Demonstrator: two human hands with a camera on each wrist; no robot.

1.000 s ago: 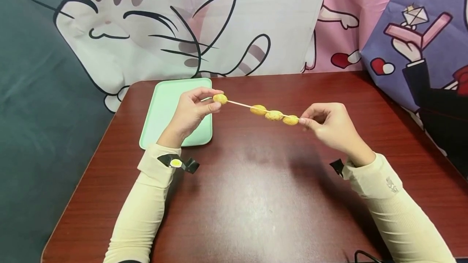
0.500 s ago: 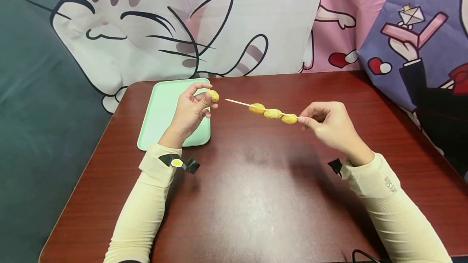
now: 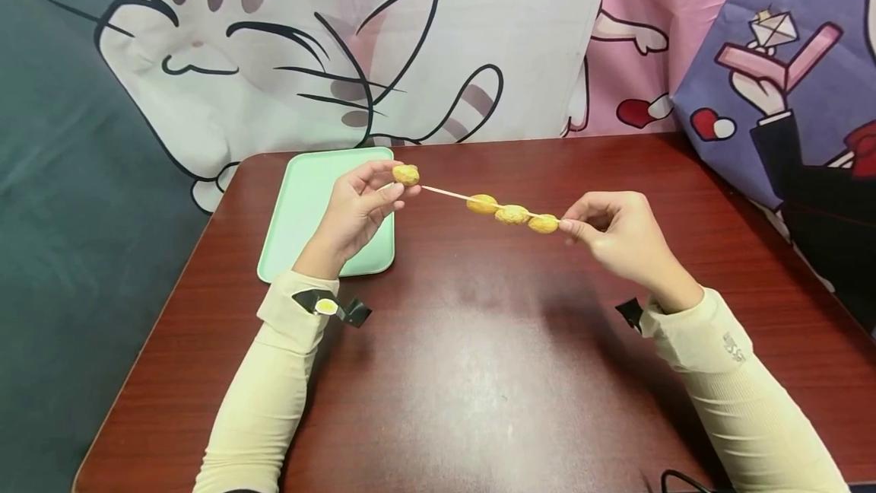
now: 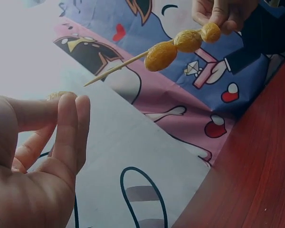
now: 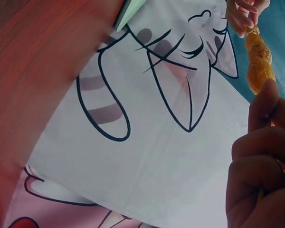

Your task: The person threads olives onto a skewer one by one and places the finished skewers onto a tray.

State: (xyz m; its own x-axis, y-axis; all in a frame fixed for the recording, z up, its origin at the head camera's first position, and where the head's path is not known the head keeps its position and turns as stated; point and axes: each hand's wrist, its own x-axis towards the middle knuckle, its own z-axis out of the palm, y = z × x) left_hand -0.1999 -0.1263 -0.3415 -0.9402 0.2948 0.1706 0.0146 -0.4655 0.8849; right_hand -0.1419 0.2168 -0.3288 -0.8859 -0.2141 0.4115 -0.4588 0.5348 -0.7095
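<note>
In the head view my left hand pinches a small yellow oval ball between thumb and fingers. Its surface looks wrinkled and shiny; in the left wrist view the fingers hide most of it. A thin wooden skewer points at that hand, its bare sharp tip close to the ball. A small gap between tip and ball shows in the left wrist view. Three more yellow oval balls sit threaded along the skewer near its other end. There my right hand pinches the skewer, beside the last ball.
A pale green tray lies at the back left of the brown table, partly behind my left hand. Printed cloths hang behind the table. A black cable shows at the front edge.
My left hand drew the ball left, off the skewer tip, then brought it back right, turned and slightly higher. My right hand and the skewer have hardly moved.
</note>
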